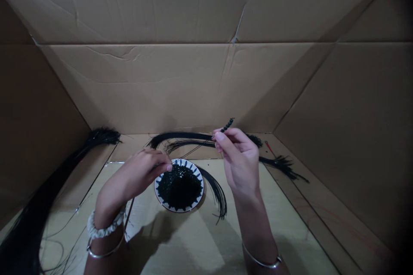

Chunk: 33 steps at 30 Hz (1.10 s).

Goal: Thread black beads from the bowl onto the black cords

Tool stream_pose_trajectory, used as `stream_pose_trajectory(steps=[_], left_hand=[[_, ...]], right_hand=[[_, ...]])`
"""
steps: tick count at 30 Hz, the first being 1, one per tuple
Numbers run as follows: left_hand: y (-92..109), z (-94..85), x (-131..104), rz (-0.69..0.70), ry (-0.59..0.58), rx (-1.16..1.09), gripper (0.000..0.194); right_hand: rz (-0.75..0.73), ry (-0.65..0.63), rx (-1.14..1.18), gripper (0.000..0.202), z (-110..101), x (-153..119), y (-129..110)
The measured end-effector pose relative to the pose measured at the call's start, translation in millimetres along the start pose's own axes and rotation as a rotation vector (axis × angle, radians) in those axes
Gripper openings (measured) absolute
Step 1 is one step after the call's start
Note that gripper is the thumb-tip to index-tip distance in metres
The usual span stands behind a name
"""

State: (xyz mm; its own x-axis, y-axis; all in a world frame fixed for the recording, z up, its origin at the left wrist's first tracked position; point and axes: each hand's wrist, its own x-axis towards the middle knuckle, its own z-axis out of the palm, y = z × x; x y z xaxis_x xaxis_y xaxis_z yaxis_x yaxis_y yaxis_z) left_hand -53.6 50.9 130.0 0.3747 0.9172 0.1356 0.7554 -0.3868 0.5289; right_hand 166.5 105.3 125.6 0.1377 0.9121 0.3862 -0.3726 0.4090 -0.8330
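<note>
My right hand is raised, with thumb and fingers pinched on a short string of dark beads that sticks up past the fingertips. My left hand is closed in a pinch over the left rim of a plate, white with blue marks. A heap of small black beads fills the plate's middle. Thin dark strands seem to run between the two hands; whether the left fingertips grip one is hard to make out. Behind the hands lie bundles of long black strands.
A thick black bundle stretches along the left side. Another bundle curves out right of the plate, and a bundle end lies farther right. Cardboard walls enclose the pale work surface at the back and sides.
</note>
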Motion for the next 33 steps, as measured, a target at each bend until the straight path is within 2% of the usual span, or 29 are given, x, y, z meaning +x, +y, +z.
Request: stream_pose_trajectory(steps=[6, 13, 22, 27, 33], left_hand=[[2, -3.3, -2, -0.025, 0.003, 0.005, 0.034], [-6, -5.4, -6, -0.11, 0.029, 0.086, 0.029], [-22, -13.1, -8, -0.422, 0.079, 0.308, 0.026], [-37, -18.2, -16, -0.526, 0.16, 0.377, 0.027], [-48, -21.5, -25, -0.594, 0.277, 0.423, 0.031]], right_hand=[[-0.074, 0.119, 0.054, 0.017, -4, 5, -2], [-0.165, 0.297, 0.178, 0.019, -22, 19, -14], [-0.306, 0.464, 0.287, 0.014, -44, 21, -37], [-0.345, 0.506, 0.305, 0.013, -44, 13, -48], [-0.398, 0.517, 0.275, 0.013, -53, 12, -51]])
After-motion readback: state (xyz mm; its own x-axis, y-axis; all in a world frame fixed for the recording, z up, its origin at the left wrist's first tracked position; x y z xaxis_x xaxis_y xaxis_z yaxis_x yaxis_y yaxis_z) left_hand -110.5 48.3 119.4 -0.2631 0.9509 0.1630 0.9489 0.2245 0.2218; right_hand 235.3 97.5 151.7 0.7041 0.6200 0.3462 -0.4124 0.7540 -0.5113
